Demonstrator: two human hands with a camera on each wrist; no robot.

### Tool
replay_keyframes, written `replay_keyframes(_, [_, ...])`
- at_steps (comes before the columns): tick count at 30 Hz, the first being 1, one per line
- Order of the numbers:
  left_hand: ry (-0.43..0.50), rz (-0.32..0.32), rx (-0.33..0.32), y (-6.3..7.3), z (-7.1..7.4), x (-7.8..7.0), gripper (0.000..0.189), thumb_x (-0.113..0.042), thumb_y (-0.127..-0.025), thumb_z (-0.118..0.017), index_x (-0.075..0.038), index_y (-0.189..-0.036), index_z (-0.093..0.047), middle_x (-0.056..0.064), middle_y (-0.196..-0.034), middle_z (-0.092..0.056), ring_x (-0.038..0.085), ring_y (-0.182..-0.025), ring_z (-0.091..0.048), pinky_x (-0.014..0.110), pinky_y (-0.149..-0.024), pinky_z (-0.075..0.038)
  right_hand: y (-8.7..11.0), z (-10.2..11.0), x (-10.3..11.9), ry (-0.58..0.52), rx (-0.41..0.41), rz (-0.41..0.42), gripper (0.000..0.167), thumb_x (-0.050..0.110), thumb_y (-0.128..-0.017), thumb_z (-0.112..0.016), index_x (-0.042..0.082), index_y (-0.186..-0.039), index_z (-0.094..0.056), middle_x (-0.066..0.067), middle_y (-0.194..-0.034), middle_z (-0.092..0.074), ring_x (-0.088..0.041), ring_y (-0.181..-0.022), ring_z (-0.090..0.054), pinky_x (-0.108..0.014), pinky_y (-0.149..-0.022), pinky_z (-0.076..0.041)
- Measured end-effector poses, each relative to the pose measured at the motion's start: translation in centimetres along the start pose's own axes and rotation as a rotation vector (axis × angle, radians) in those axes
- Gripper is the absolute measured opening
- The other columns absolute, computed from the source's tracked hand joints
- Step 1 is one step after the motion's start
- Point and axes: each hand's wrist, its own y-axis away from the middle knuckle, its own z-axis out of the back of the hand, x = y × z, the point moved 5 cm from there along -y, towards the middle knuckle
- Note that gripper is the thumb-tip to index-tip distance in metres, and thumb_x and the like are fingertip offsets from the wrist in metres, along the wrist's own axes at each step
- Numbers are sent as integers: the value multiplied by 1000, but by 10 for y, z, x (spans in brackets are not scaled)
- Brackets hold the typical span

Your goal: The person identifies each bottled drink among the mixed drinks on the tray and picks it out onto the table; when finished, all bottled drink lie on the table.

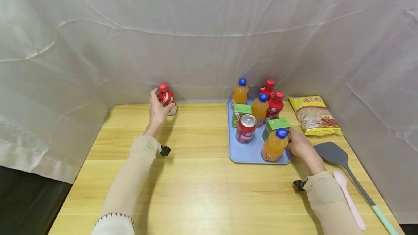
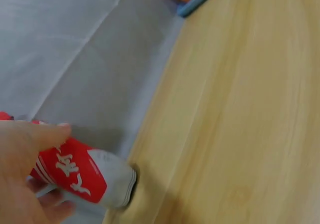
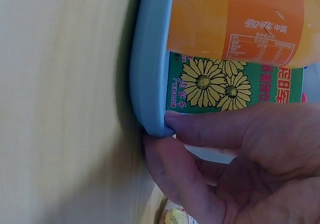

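Note:
My left hand point(image 1: 156, 111) grips a red-labelled bottle with a red cap point(image 1: 166, 97) at the back left of the table. In the left wrist view, the thumb and fingers go round this bottle point(image 2: 75, 171), and its pale base shows near the table edge. On the right, my right hand point(image 1: 298, 145) pinches the rim of a blue tray point(image 1: 240, 155), thumb above and fingers below, as the right wrist view shows. Close to those fingers stand a green drink carton point(image 3: 220, 86) and an orange drink bottle with a blue cap point(image 1: 274, 147).
The tray also carries a red can point(image 1: 246, 130), another green carton point(image 1: 241, 113) and more orange and red bottles. A yellow food bag point(image 1: 314, 116) lies right of it. Nearer are a grey spatula point(image 1: 333, 154) and a pink spoon point(image 1: 349, 200). Grey cloth point(image 1: 209, 57) hangs behind the table.

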Motion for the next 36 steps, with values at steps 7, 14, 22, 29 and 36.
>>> replay_keyframes(7, [18,-207,-230,34,-12,-55,68,-18,-91,-73,-12,-152,-43,12,-152,-45,30,-144,-44,46,-120,-40,0,-2,-2,-1,-10,5,72,6,-97,-66,-19,-152,-26,-46,-132,-55,-58,-123,-57,-67,-103,-50])
replay_keyframes(14, [66,-535,1,107,-74,-136,61,-17,-95,-70,-7,-150,-47,14,-151,-50,28,-141,-46,45,-125,-36,-1,-2,-3,-11,-12,14,66,6,-97,-66,-18,-147,-32,-42,-121,-62,-49,-108,-64,-57,-90,-57])
replay_keyframes(22, [70,-730,296,193,-142,-179,63,-26,-98,-71,-10,-153,-46,10,-152,-52,26,-141,-50,39,-120,-45,-1,-2,-3,-14,-14,14,66,8,-97,-66,-17,-148,-32,-40,-120,-63,-46,-105,-65,-53,-85,-58])
replay_keyframes(29, [52,-685,505,230,-185,-176,71,-33,-102,-69,-14,-161,-36,3,-163,-46,19,-150,-46,33,-126,-39,0,-2,-3,-33,-20,19,67,8,-97,-67,-17,-149,-32,-42,-122,-63,-46,-105,-66,-51,-84,-59])
replay_keyframes(36, [-5,-640,587,245,-209,-173,74,-39,-99,-74,-18,-160,-37,2,-155,-50,16,-144,-51,30,-122,-44,0,0,-3,-50,-38,46,56,6,-94,-69,-14,-139,-40,-37,-111,-67,-42,-95,-68,-45,-74,-59])
